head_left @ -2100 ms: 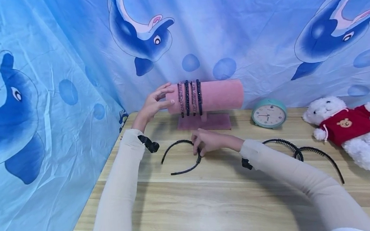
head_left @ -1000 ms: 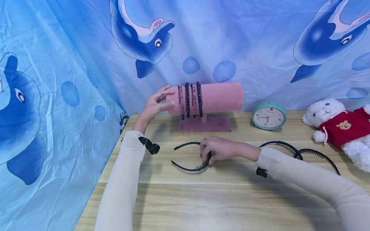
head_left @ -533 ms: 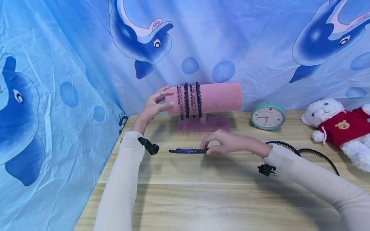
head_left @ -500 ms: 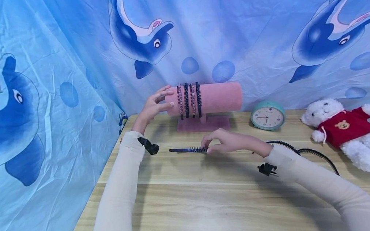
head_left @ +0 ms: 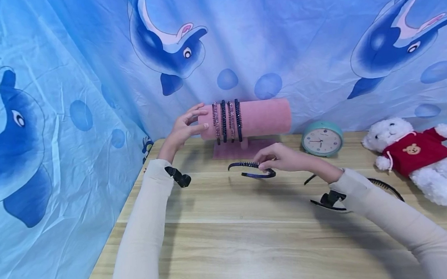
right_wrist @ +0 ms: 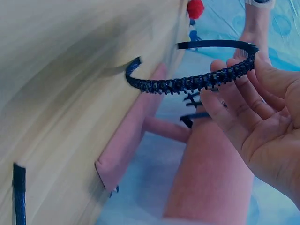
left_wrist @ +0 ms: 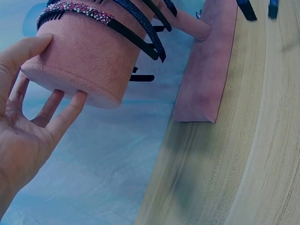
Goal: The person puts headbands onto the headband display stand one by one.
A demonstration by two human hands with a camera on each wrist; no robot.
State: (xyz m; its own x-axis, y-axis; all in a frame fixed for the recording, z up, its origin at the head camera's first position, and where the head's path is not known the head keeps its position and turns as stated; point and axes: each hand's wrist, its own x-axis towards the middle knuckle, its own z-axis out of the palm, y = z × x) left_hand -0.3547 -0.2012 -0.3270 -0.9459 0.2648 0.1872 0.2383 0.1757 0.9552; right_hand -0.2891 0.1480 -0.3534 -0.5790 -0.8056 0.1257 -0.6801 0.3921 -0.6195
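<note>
At the back stands a pink velvet headband stand [head_left: 267,117], a thick horizontal roll on a post and flat base. Several glittery headbands [head_left: 231,121], pink and dark, sit around its left half. My left hand [head_left: 182,127] holds the roll's left end, thumb on the front and fingertips against the end [left_wrist: 84,61]. In front of the stand, my right hand [head_left: 282,157] pinches a dark beaded toothed headband [right_wrist: 173,86] between thumb and fingers. It hangs above the table, both tips pointing left in the head view.
Right of the stand are a teal alarm clock [head_left: 322,139] and a white teddy bear [head_left: 412,149] in a red top. More dark headbands [head_left: 387,184] lie on the wooden table [head_left: 233,254], partly hidden under my right forearm. A blue dolphin curtain [head_left: 301,26] hangs behind.
The right hand has lifted the headband off the table, turned it, and moved right and slightly up toward the stand. The left hand has stayed on the roll's end.
</note>
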